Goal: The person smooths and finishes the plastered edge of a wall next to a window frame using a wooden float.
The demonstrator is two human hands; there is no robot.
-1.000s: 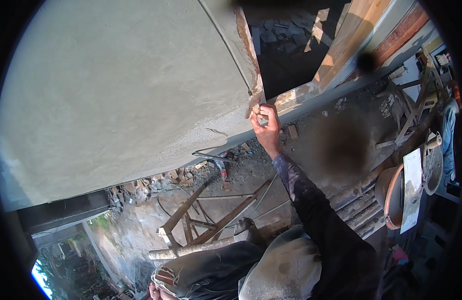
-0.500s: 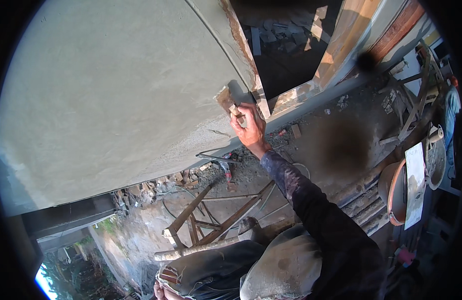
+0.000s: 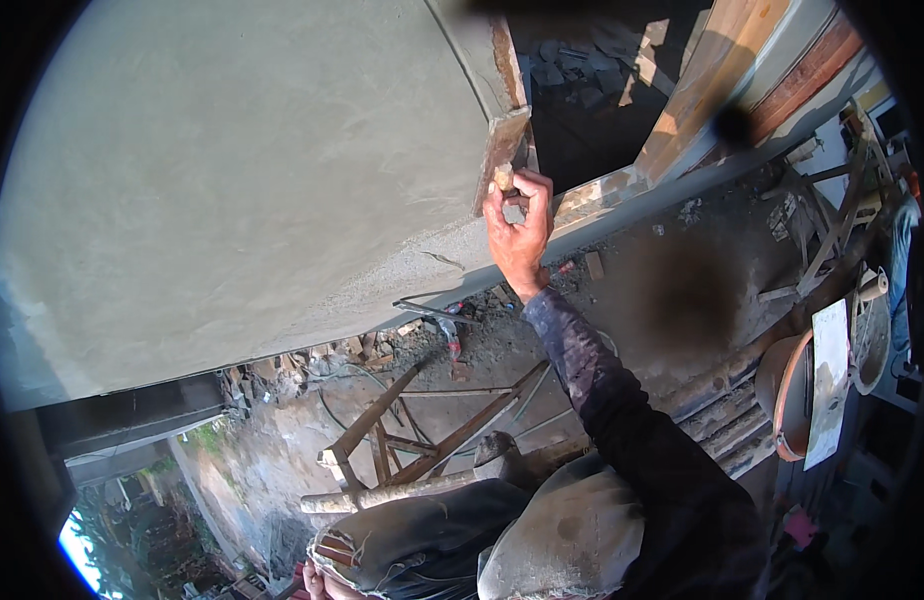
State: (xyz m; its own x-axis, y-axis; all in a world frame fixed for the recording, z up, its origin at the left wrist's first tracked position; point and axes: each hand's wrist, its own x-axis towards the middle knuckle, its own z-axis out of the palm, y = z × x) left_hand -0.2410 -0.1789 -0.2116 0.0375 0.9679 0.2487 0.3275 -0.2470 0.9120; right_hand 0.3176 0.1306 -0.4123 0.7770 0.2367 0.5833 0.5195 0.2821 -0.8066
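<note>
My right hand [image 3: 522,235] is closed round the small handle of a plastering float [image 3: 500,145] with a flat, brown, rectangular blade. The float lies against the grey plastered wall [image 3: 252,190], at its edge beside the dark opening [image 3: 582,125]. A groove runs down the plaster to the float's upper end. Below the float, a strip of the wall looks rougher and has a short dark mark. What seems to be my left hand [image 3: 327,587] shows only as a few fingers at the lower edge, by the frayed trouser leg; its grip is hidden.
A wooden trestle [image 3: 382,430] stands below, near rubble [image 3: 372,350] and a hose along the wall's foot. Poles [image 3: 717,420] lie beneath me. To the right are an orange-rimmed bucket [image 3: 784,395], a pale board [image 3: 829,385] and stacked timber [image 3: 832,215]. A timber frame [image 3: 707,80] borders the opening.
My right hand has moved the float up and right to the wall's edge by the opening. The float has turned more upright. The view has shifted slightly.
</note>
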